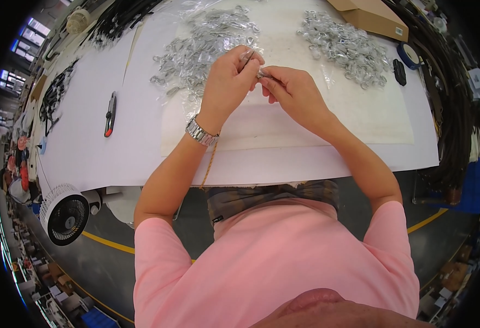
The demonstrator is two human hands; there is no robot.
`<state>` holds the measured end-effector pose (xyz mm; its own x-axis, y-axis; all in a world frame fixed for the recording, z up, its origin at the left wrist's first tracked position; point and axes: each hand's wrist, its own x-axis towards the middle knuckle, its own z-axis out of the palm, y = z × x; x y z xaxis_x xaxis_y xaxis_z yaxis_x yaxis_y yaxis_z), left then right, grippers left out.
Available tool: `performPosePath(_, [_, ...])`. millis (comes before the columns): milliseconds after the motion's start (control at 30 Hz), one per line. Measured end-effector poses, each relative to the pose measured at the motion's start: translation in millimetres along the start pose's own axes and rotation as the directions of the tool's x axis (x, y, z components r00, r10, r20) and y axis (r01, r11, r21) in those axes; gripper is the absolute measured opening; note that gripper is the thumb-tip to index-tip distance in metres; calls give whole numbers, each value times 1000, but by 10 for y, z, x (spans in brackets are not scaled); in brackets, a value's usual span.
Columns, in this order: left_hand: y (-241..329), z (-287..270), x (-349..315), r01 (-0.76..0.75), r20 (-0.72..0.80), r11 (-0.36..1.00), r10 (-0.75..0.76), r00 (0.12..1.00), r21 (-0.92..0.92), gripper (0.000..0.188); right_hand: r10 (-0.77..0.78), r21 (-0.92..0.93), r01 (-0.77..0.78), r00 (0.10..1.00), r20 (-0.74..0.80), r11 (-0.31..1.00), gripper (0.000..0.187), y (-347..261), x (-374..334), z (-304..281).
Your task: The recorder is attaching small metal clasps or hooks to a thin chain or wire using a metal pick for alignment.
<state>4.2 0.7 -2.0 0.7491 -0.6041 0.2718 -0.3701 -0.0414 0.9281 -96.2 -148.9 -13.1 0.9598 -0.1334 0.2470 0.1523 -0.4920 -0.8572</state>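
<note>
Evidently close fingertip work on one small silvery metal piece

Bare left hand, with a silvery metal-link watch at the wrist, and bare right hand meet over the broad white-covered bench. The piece is between their fingertips, apparently raised off the surface.

Left grip: fingers curled almost closed around the piece, a thin dark sliver poking out above. Right grip: thumb and forefinger pinched together on it. Exact contact hidden by knuckles.

Beyond the left hand, a large heap of silvery ringed pieces in clear plastic; well apart to the right, a smaller similar heap. Grey cutter with a red end lies off to the left, untouched.

Step, as I read it: a single piece mid-handling, both hands engaged. Next move calls, I'd judge, for one grip held steady while the other works in small finger motions; slick plastic could slip.
</note>
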Motion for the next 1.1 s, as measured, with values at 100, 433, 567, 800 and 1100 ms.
performPosePath(100, [2, -64, 35, 71, 40, 991, -67, 997, -113, 16, 59, 29, -60, 998, 31, 998, 22, -6, 27, -45])
performPosePath(433, [-129, -387, 184, 216, 221, 974, -196, 955, -68, 26, 106, 415, -145, 988, 114, 898, 26, 72, 98, -165])
performPosePath(567, [85, -327, 91, 63, 385, 997, -38, 922, -54, 30, 157, 361, -182, 983, 96, 915, 25, 119, 107, -174])
performPosePath(800, [45, -204, 74, -50, 461, 998, 33, 887, 24, 32, 151, 235, -149, 989, 13, 961, 24, 128, 76, -97])
performPosePath(1100, [125, -406, 80, 195, 498, 981, -165, 852, -8, 34, 87, 177, -65, 989, -120, 982, 26, 69, 61, -97])
